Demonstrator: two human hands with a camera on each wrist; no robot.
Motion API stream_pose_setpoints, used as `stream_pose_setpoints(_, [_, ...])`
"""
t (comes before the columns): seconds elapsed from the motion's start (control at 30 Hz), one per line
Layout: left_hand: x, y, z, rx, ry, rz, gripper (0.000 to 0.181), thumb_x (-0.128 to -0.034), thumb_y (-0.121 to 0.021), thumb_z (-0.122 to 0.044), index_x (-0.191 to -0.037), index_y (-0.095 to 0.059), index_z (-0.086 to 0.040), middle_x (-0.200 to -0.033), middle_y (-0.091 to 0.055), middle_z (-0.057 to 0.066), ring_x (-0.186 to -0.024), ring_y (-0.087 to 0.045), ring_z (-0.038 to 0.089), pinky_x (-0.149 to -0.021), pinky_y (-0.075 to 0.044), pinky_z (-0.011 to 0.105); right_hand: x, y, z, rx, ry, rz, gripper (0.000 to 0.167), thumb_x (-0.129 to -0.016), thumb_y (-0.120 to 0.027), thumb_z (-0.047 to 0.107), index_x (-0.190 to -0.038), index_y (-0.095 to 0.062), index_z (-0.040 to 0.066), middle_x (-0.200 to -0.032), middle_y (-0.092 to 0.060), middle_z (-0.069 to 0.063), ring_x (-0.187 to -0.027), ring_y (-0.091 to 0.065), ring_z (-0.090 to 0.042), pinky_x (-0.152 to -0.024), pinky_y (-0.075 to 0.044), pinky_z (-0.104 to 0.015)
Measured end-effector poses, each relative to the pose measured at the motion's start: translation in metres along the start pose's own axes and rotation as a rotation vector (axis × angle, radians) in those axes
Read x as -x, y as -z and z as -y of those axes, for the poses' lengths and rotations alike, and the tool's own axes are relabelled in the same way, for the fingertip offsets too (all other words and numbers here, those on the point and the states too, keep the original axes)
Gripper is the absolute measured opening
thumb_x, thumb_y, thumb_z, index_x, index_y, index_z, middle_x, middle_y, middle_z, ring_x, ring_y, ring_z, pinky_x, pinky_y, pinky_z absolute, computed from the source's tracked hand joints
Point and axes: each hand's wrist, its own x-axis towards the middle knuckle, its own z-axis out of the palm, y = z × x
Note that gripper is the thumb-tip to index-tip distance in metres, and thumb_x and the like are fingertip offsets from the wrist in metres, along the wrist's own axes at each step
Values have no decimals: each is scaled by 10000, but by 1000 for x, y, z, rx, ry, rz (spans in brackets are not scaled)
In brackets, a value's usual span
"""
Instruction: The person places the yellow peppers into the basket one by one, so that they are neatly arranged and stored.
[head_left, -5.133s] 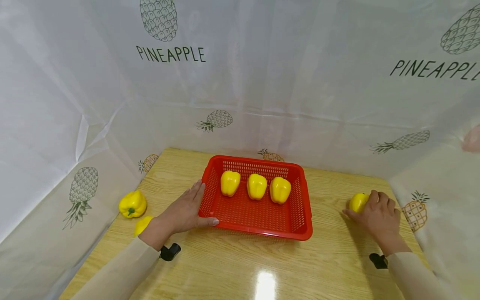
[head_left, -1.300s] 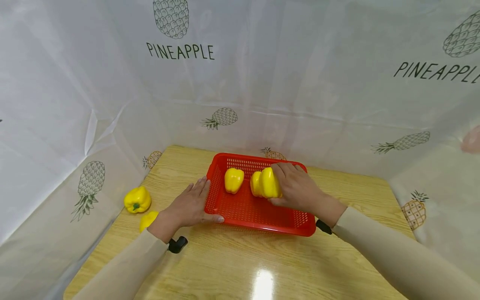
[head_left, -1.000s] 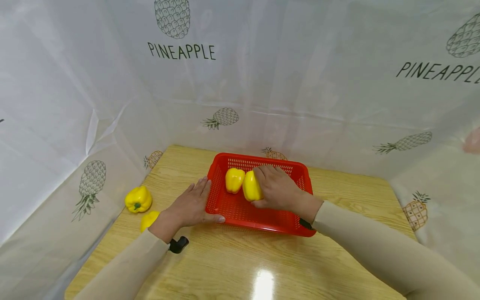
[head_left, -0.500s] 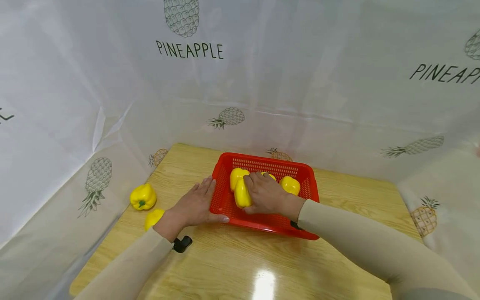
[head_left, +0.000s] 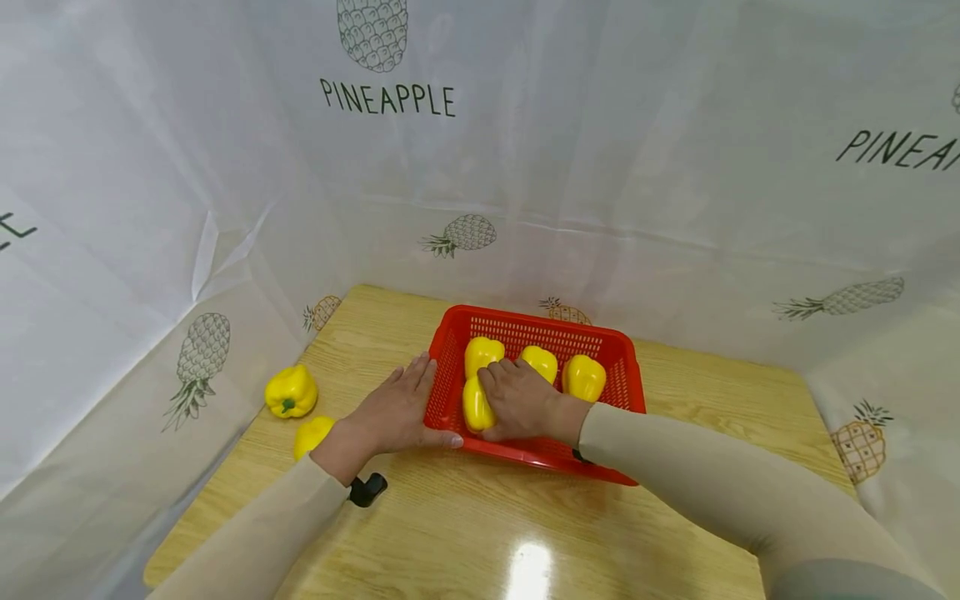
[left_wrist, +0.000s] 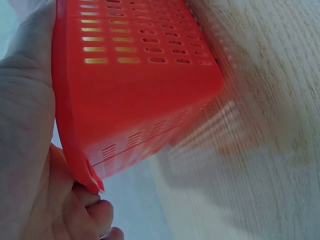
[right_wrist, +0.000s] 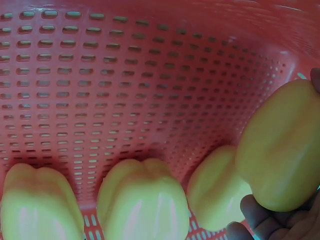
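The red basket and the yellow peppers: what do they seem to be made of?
The red basket: probably moulded plastic, glossy; its walls carry regular slots and its smooth rim shines. The yellow peppers: glossy surface with bright highlights; their very similar shapes suggest plastic or foam imitations, but real ones cannot be excluded.

A white sheet (head_left: pixel 600 183) stands behind the table (head_left: pixel 420 525) and along its left and right sides, printed with dark-line pineapples (head_left: pixel 469 233), smaller orange ones (head_left: pixel 860 450) and the word PINEAPPLE (head_left: pixel 387 97). Creases (head_left: pixel 225 250) mark its left corner. The tabletop is pale wood grain, with bright glare (head_left: pixel 529 571) on the near part.
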Motion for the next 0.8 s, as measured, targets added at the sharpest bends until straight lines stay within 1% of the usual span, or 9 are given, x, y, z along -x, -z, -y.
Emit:
stream_pose_setpoints(0.17, [1, 0, 0, -23, -6, 1, 1330, -840, -552, -901, -1649, -162, 81, -1743, -139, 255, -1629, -169, 386, -1302, -229, 568, -3, -4, 3, 27, 13, 21, 956, -908, -546, 819, -1427, -499, 17, -1243, -639, -104, -1172, -608, -264, -1047, -529, -427])
stream_pose_setpoints(0.3, [0, 1, 0, -10, -7, 0, 1327, -840, -558, -898, -1650, -166, 78, -1744, -144, 252, -1629, -171, 387, -1304, -224, 568, -6, -7, 4, 46, 11, 35, 946, -909, -539, 821, -1425, -504, 29, -1245, -641, -99, -1184, -609, -262, -1060, -522, -423])
stream_pose_setpoints(0.43, [0, 1, -1, -6, -7, 4, 1325, -841, -563, -894, -1649, -167, 78, -1743, -147, 252, -1629, -171, 386, -1303, -226, 569, -8, -12, 5, 87, 32, 52, 934, -925, -512, 815, -1443, -493, 38, -1281, -632, -99, -1204, -603, -262, -1080, -516, -427])
stream_pose_setpoints(0.57, [0, 2, -1, -14, -2, 7, 1324, -841, -563, -894, -1650, -164, 76, -1743, -147, 250, -1630, -170, 379, -1306, -223, 562, -11, -18, 6, 138, 56, 50, 904, -940, -494, 803, -1447, -481, 54, -1287, -619, -87, -1187, -598, -251, -1066, -525, -413])
stream_pose_setpoints(0.7, [0, 3, -3, -13, 4, 9, 1322, -841, -571, -889, -1650, -166, 75, -1743, -147, 251, -1631, -168, 377, -1308, -220, 560, -12, -22, 6, 138, 70, 33, 876, -929, -531, 797, -1418, -479, 72, -1254, -610, -73, -1138, -592, -234, -1018, -547, -379])
stream_pose_setpoints(0.8, [0, 3, -3, -9, 8, 9, 1322, -839, -577, -886, -1651, -168, 73, -1743, -149, 249, -1632, -169, 375, -1307, -222, 560, -13, -21, 6, 111, 83, 54, 875, -916, -603, 759, -1440, -453, 75, -1283, -594, -69, -1148, -579, -228, -1012, -555, -362])
